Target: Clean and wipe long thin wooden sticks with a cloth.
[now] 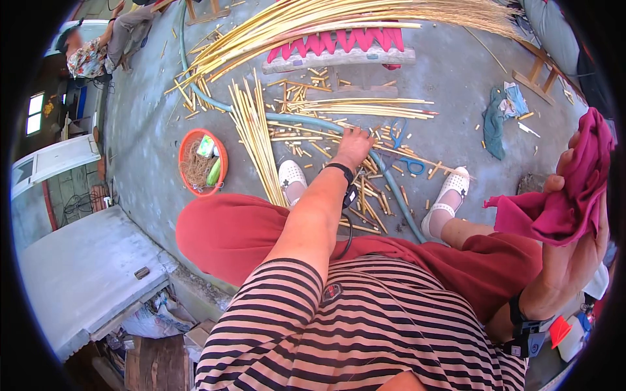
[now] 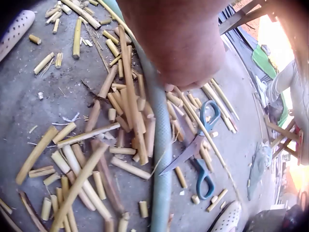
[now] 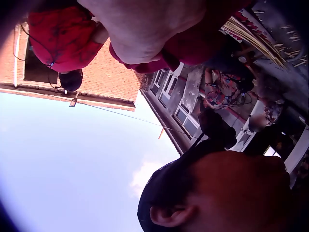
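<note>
- While the right hand [image 1: 577, 257] sits raised at the right side with its fingers curled round a magenta cloth [image 1: 554, 212], the left hand [image 1: 354, 146] does the floor work.
- Left hand: down among the cut stalk pieces [image 2: 132, 106], between the feet, right at the green hose [image 2: 161, 193]. Fingers bend downward; tips hidden in both the head and left wrist views, so can't tell if they pinch anything.
- Thin stalk [image 2: 217, 152]: one end disappears at the left hand's underside, the rest slants across the scissors [image 2: 186, 154] toward a white shoe [image 1: 448, 192]. Held or just lying there: can't tell.
- Scissors: on the floor near the left hand, blades spread, neither hand on them.
- Step in hand, my read: left hand picking through or gathering stalk bits, cloth parked in the right.
- Next move, my read: get a sure pinch on one stalk, lift it clear of hose and blades, then bring it to the cloth hand.
- Watch: the blades are close to the left fingers, and loose pieces could roll or tangle.
- Longer stalks [image 1: 251, 130] lie fanned just beyond the other shoe, within easy reach.
</note>
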Tool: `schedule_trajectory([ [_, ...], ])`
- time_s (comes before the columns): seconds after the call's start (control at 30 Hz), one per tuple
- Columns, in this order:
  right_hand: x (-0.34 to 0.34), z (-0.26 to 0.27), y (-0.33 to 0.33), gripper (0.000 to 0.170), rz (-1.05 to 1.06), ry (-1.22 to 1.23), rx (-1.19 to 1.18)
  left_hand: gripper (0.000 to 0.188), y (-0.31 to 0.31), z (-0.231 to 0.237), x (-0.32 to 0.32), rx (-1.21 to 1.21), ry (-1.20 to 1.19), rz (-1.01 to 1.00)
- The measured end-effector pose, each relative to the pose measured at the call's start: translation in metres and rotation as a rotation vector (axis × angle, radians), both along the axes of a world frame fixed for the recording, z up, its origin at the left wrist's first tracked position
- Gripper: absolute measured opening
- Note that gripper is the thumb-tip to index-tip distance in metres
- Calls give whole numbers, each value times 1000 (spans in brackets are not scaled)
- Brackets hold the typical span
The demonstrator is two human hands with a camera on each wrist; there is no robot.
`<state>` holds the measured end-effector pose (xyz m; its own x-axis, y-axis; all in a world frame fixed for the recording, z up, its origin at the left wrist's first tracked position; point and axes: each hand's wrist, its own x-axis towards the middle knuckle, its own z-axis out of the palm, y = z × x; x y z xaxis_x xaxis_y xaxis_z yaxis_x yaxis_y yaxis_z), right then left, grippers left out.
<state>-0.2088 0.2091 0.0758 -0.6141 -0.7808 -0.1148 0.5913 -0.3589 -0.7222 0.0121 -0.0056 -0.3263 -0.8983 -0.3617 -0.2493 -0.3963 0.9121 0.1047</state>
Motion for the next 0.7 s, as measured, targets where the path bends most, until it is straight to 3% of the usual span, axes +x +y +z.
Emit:
schedule_trajectory([
  [0.1, 3, -3, -3, 53, 21, -14, 16, 14, -3, 0, -10, 31, 147, 34],
  [0.27, 9, -3, -7, 53, 22, -23, 21, 15, 7, 47, -49, 56, 544, -47],
  [0.5, 19, -2, -9, 49, -7, -58, 34, 22, -15, 46, -63, 64, 602, 55],
  [0.6, 25, -1, -16, 46, -52, -64, 62, 26, -25, 62, -62, -204, 785, 143],
  [0.7, 28, 3, -22, 42, -82, -73, 103, 30, -40, 88, -48, 12, 628, -21],
])
